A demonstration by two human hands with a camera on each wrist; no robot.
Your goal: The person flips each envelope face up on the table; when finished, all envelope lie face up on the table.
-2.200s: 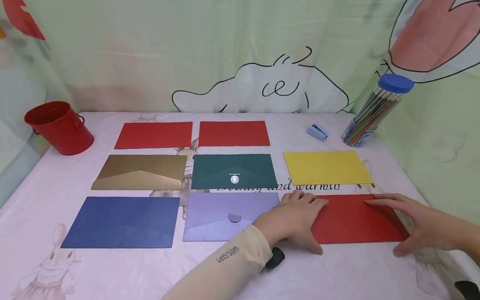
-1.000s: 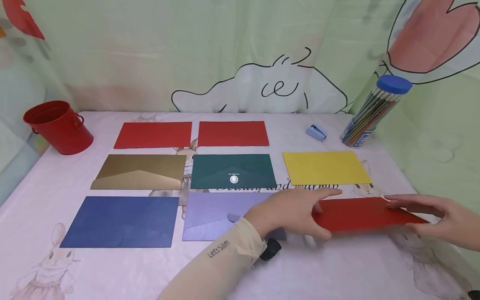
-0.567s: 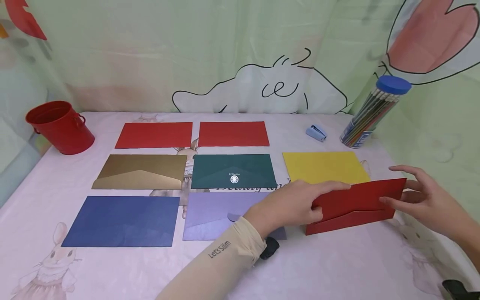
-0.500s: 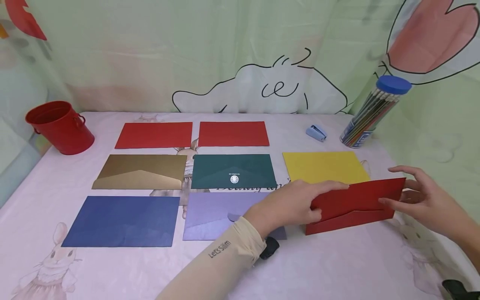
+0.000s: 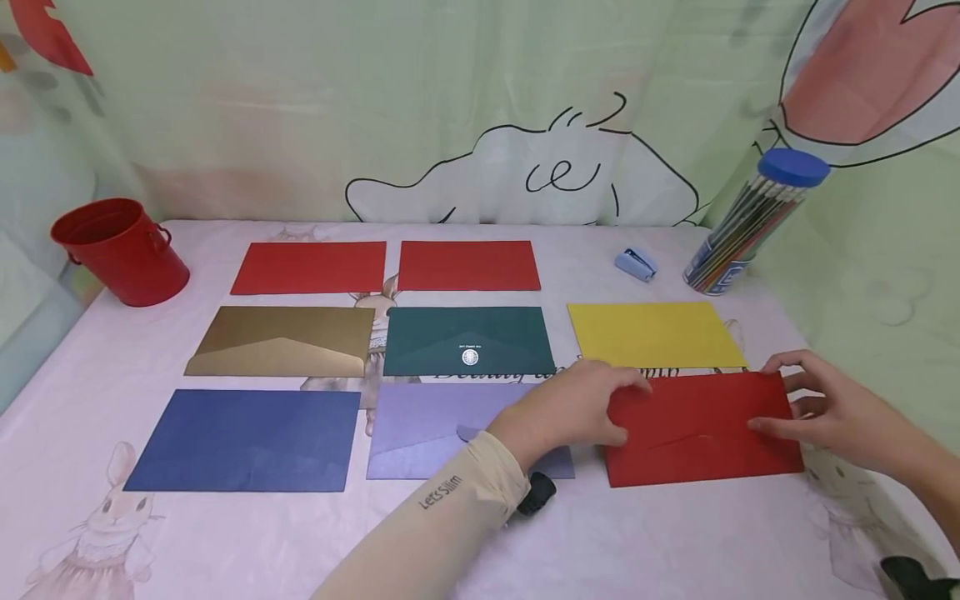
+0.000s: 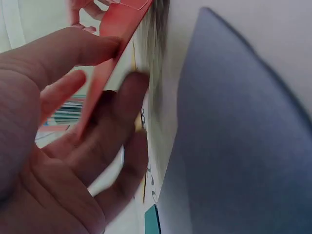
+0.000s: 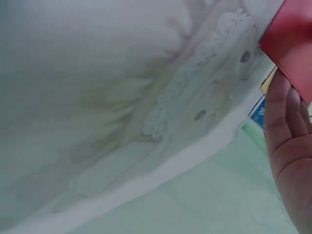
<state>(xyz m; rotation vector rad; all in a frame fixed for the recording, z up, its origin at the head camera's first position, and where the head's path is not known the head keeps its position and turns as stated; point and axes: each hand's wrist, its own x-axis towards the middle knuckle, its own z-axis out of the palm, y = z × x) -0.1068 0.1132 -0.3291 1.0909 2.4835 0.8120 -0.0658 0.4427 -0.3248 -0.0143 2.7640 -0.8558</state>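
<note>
Both hands hold a red envelope [image 5: 697,425] at the front right, its flap edge a faint line across the face. My left hand [image 5: 570,408] pinches its left end; in the left wrist view the thumb [image 6: 92,46] lies on one face of it and fingers are behind. My right hand [image 5: 832,408] grips the right end, thumb on the front face and fingers around the far side. In the right wrist view a corner of the envelope [image 7: 295,48] shows above the right fingers. A lilac envelope [image 5: 427,425] lies partly under my left wrist.
Beyond the red envelope lies a yellow envelope [image 5: 656,333]. Blue [image 5: 243,442], gold [image 5: 281,333] and dark green [image 5: 468,333] envelopes and two red ones [image 5: 311,268] lie leftward. A stapler [image 5: 636,264], a pencil jar [image 5: 750,225] and a red bucket [image 5: 123,254] stand farther back.
The red envelope was lying flat, then both hands lifted and tilted it up, bringing its flap edge into view. Since half a second ago it has come down and leaned back flatter.
</note>
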